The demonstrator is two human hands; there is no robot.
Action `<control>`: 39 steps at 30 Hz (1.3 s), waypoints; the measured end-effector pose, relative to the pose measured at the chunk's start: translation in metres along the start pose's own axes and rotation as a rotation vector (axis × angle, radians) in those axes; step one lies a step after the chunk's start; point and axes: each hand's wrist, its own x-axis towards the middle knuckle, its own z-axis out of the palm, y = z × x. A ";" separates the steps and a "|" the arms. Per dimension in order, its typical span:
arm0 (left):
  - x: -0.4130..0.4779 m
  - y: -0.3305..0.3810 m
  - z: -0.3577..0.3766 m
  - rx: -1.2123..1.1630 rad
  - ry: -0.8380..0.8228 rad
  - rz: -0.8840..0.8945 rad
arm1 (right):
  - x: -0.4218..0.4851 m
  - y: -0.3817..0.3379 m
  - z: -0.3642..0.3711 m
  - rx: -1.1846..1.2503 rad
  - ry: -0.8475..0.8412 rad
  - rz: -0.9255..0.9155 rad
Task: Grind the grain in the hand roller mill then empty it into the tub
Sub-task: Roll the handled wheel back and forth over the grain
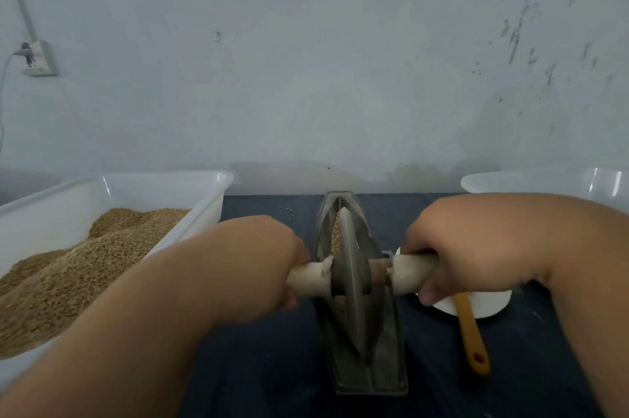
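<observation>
Top view of the hand roller mill [388, 358]: a narrow, boat-shaped metal trough standing lengthwise before you at the middle of the dark table [265, 370]. Its upright wheel [352, 284] sits in the trough, near the middle of its length. An axle passes through the wheel and bears a pale handle at each end. Your left hand [272, 264] grips the left handle [308, 278], with the fingers curled under it. Your right hand [452, 247] grips the right handle [412, 271] in the same manner, its fingertips showing below the handle. The grain [337, 237] lies in the far part of the trough, against the left face of the wheel; a little more shows low beside the hub. A few stray kernels [290, 211] lie on the table, left of the trough's far tip. The white tub [153, 179] stands at your left, apart from the mill, and holds a sloped tan heap [85, 264]; whether this is ground or whole cannot be told. Under your right hand a white plate [490, 303] carries an orange-handled utensil [471, 337]. A white bowl [531, 181] stands at the far right, against the wall.
</observation>
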 end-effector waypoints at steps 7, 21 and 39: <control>0.046 -0.005 0.041 -0.121 0.170 -0.148 | 0.054 0.017 0.038 0.075 0.241 0.115; 0.032 0.001 0.023 -0.041 0.145 -0.104 | 0.036 0.011 0.022 -0.006 0.159 0.055; 0.055 -0.005 0.047 -0.129 0.211 -0.178 | 0.065 0.018 0.050 0.067 0.354 0.151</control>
